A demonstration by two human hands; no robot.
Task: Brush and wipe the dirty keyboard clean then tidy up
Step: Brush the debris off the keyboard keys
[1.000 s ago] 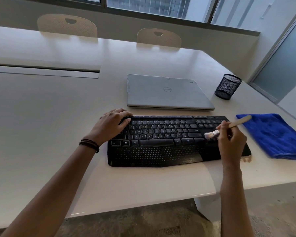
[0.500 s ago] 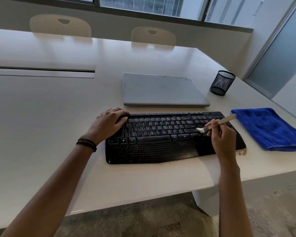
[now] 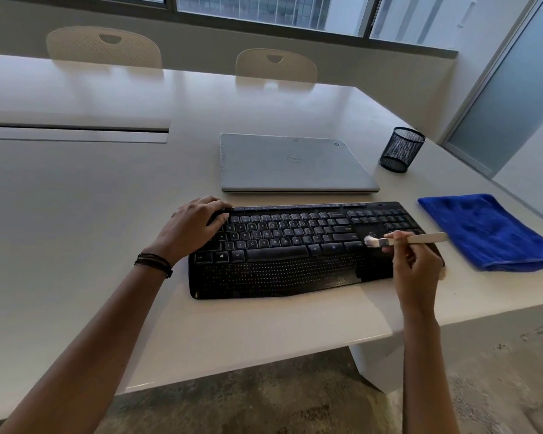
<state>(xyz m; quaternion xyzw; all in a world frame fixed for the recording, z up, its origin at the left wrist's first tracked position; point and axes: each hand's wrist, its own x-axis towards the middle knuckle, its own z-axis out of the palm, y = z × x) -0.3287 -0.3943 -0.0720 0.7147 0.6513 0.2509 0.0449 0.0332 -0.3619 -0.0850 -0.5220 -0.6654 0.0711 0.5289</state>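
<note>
Head view: black keyboard [image 3: 295, 245] lies flat on white table [image 3: 76, 198], centre of frame. Left hand [image 3: 192, 227] at 9 o'clock end of keyboard, fingers loosely spread, resting on keys. Right hand [image 3: 416, 264] at 3 o'clock end, fingers pinched around pale brush [image 3: 405, 239]; bristles point toward 9, touching keys. Blue cloth [image 3: 489, 233] folded at 3 o'clock, near keyboard. Closed laptop [image 3: 295, 164] at 12. Mesh pen cup [image 3: 400, 150] at 1 o'clock.

You have the keyboard [image 3: 282, 249] on the worktop [image 3: 76, 198] in front of you, the closed laptop [image 3: 295, 164] just behind it. To the keyboard's right lies the folded cloth [image 3: 489, 233]; behind the cloth, right of the laptop, stands the mesh pen cup [image 3: 401, 149]. Two chairs [image 3: 104, 47] sit beyond the worktop's far edge.
</note>
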